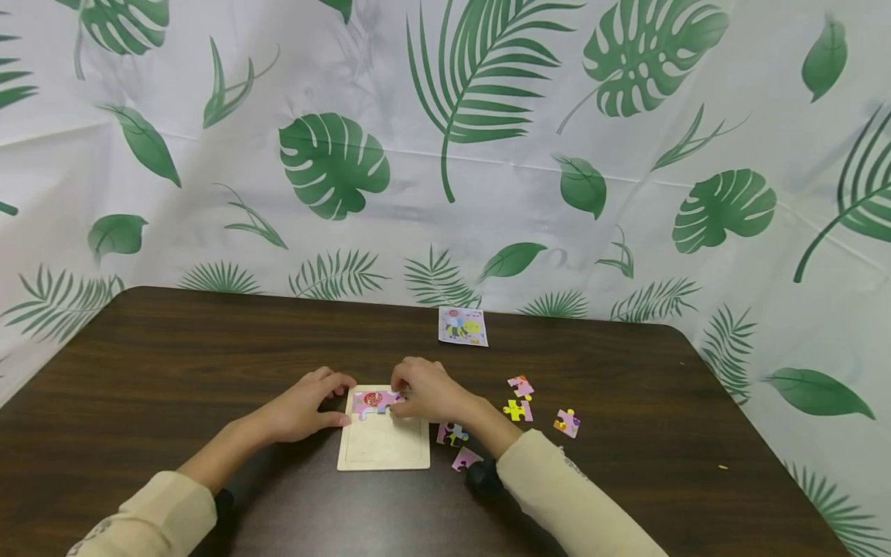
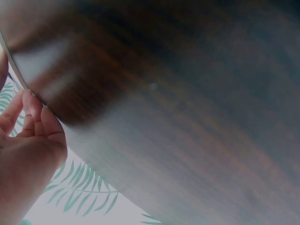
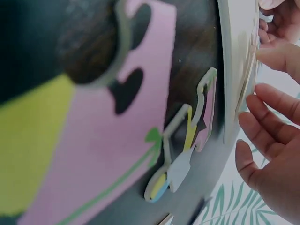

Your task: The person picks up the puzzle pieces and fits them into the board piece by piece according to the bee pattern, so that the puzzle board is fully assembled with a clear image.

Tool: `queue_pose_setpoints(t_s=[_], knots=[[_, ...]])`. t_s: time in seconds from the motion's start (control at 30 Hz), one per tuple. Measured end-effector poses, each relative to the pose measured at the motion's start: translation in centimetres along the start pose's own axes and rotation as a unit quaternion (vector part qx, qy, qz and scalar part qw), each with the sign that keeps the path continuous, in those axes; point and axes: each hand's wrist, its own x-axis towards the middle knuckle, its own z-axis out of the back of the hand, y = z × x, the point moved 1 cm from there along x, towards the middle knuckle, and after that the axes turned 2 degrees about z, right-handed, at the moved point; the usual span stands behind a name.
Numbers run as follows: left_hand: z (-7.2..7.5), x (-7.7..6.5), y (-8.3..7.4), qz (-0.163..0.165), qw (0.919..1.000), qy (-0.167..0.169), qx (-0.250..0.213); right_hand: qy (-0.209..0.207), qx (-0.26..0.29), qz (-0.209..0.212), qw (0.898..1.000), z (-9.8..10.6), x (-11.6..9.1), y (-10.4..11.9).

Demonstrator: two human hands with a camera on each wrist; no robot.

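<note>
A pale wooden puzzle board [image 1: 385, 452] lies on the dark table, with joined pink puzzle pieces [image 1: 367, 400] along its top, one bearing a red round shape. My left hand [image 1: 306, 404] holds the board's left edge, fingers near the top corner and thumb lower down. In the left wrist view, the fingertips of my left hand [image 2: 35, 126] meet the edge. Over the board's upper right, my right hand [image 1: 433, 392] pinches a puzzle piece, mostly hidden by the fingers. In the right wrist view, my right hand [image 3: 276, 140] has its thumb and index finger at the board's face.
Right of the board lie loose pieces: a pink-and-black one [image 1: 452, 435], a pink one [image 1: 466, 459], a yellow one [image 1: 517, 410] and others. A bee picture card [image 1: 462, 326] sits at the table's back edge. Behind hangs a leaf-print cloth [image 1: 334, 166].
</note>
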Motion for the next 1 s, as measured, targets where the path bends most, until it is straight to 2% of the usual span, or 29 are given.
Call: queue_pose_setpoints(t_s=[0.4,0.73,1.0], knots=[[-0.07,0.16,0.4,0.0,1.0,0.0,0.0,0.004,-0.025,-0.006,1.0,-0.19,0.14,0.21],[-0.06,0.13,0.24,0.006,1.0,0.0,0.001,0.009,-0.004,-0.004,1.0,-0.09,-0.05,0.05],[-0.11,0.13,0.3,0.005,1.0,-0.002,0.005,0.011,-0.01,0.001,1.0,-0.27,0.03,-0.06]])
